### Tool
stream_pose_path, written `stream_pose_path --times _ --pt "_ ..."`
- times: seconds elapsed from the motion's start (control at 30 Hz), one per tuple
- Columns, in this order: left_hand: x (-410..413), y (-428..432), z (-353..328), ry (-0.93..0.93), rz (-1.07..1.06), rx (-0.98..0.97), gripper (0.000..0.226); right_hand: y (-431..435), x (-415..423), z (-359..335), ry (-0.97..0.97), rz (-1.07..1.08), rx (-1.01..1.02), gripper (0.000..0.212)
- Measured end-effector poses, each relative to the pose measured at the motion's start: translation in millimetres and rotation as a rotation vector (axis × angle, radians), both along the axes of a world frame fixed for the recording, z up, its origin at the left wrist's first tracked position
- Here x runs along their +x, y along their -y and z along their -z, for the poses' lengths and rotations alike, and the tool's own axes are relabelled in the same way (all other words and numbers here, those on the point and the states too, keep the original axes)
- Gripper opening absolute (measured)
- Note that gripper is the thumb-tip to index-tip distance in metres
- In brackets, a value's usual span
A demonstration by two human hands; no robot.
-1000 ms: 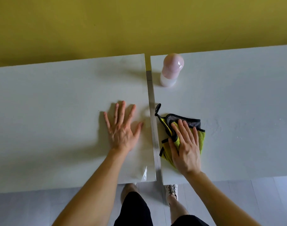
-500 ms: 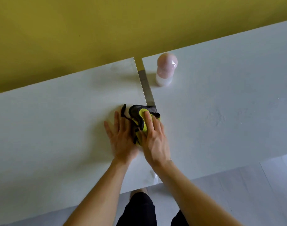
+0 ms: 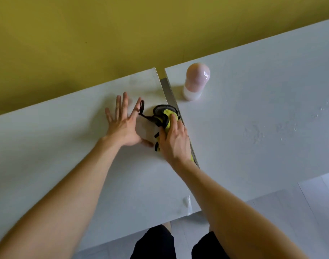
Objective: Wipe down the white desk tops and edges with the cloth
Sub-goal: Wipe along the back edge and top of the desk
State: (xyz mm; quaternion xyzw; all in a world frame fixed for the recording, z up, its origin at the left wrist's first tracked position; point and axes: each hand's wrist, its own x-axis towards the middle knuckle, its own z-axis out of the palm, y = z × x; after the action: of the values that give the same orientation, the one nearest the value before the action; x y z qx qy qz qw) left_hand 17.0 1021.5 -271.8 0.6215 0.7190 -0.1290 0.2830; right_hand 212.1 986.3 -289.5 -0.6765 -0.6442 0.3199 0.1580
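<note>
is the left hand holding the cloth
No, the left hand rests open, fingers spread, on the white desk top; the right hand presses the yellow black-edged cloth.

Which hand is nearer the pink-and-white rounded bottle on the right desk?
Right. The right hand presses the yellow-green black-edged cloth front-left of the pink-and-white bottle; the left hand lies flat on the left white desk, farther left.
</note>
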Motion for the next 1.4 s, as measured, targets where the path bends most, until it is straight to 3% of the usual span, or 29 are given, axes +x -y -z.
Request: stream_pose_path --times 0.2,0.47,0.67,0.93,1.07,1.17,1.4 --pt "-6 -11 1 0.0 0.076 -0.255 0.19 63 13 -4 0.09 -0.071 0.048 0.063" --pt "-5 -18 -1 -0.112 0.029 -0.27 0.2 -102 -59 -4 0.001 0.024 0.086 0.064" --pt "-8 -12 -3 -0.006 0.045 -0.284 0.202 11 -8 -10 0.047 -0.07 0.14 0.057" --pt "-8 -16 2 -0.08 0.087 -0.305 0.197 -154 -91 7 0.041 0.03 0.112 0.047" --pt "-5 -15 -5 -0.109 0.081 -0.336 0.198 -63 -53 5 0.067 -0.009 0.159 0.064" --pt "-6 -14 -7 -0.062 0.095 -0.363 0.196 -16 -30 6 0.076 -0.03 0.147 0.062" --pt "-6 -16 -3 -0.089 0.092 -0.301 0.197 -168 -88 7 -0.109 0.131 0.109 0.039"
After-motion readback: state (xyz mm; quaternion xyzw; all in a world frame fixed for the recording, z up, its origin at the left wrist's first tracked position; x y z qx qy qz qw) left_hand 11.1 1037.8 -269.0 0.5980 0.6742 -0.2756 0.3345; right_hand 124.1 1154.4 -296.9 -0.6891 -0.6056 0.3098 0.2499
